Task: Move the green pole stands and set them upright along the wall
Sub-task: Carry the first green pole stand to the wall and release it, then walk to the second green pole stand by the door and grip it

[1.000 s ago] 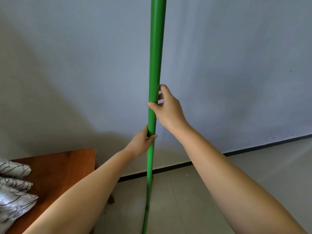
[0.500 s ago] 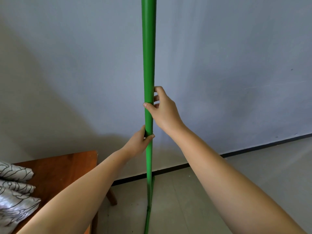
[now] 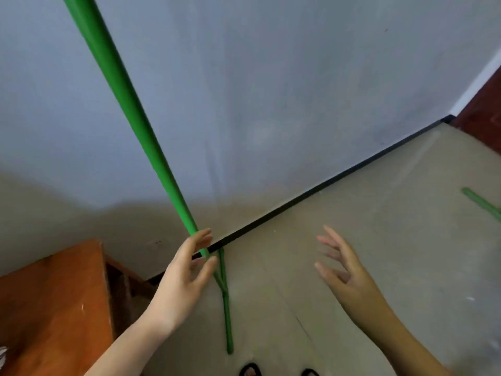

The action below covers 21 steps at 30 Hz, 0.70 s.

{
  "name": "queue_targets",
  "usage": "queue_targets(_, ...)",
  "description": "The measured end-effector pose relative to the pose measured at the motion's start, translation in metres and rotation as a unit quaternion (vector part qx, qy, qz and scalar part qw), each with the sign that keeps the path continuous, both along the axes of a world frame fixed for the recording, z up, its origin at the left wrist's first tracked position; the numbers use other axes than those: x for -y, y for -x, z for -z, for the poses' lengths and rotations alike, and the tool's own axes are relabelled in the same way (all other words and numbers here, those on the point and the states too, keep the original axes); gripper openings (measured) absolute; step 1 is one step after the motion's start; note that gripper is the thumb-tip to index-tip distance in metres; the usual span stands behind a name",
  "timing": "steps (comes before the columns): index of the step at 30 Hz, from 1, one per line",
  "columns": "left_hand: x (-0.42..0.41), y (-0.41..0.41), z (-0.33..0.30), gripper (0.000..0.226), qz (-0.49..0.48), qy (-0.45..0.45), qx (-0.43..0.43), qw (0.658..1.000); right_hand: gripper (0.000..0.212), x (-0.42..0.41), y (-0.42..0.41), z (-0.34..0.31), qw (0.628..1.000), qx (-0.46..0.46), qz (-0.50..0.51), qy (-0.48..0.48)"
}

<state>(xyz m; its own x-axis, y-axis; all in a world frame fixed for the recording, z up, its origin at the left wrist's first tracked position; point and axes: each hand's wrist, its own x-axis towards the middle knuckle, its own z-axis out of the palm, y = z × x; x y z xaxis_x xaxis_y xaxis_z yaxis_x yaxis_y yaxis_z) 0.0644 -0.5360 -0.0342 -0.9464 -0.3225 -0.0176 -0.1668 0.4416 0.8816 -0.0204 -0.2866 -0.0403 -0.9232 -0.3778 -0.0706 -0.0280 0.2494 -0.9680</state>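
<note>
The left hand point(image 3: 187, 270) is hovering at the green pole stand point(image 3: 130, 104) with fingers loosened and parted, thumb and forefinger lying either side of the shaft; whether they are touching it I cannot tell. The right hand point(image 3: 343, 264) is hanging clear, right of centre, fingers spread wide and holding nothing. The pole is slanting from the upper left of the frame down to its thin legs point(image 3: 226, 308), which are splaying on the beige floor point(image 3: 379, 213) near the black skirting of the pale wall point(image 3: 271, 77). A wooden table point(image 3: 54, 308) is sitting at lower left. Another green pole point(image 3: 481, 203) is lying at the right edge.
</note>
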Motion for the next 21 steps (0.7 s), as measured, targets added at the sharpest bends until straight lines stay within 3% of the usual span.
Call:
queue_targets(7, -0.077, 0.016, 0.026, 0.054, 0.075, -0.048, 0.050, 0.995, 0.048, -0.108, -0.063, 0.037, 0.967, 0.055, 0.249, 0.022)
queue_targets(11, -0.137, 0.045, 0.032, 0.043, 0.095, -0.059, 0.073, 0.991, 0.046, -0.160, -0.070, 0.048, 0.935, 0.055, 0.348, 0.035)
queue_targets(21, -0.319, 0.152, 0.039, 0.043, 0.146, -0.079, 0.083, 0.983, 0.044, -0.323, 0.005, 0.048, 0.904, 0.050, 0.421, 0.051)
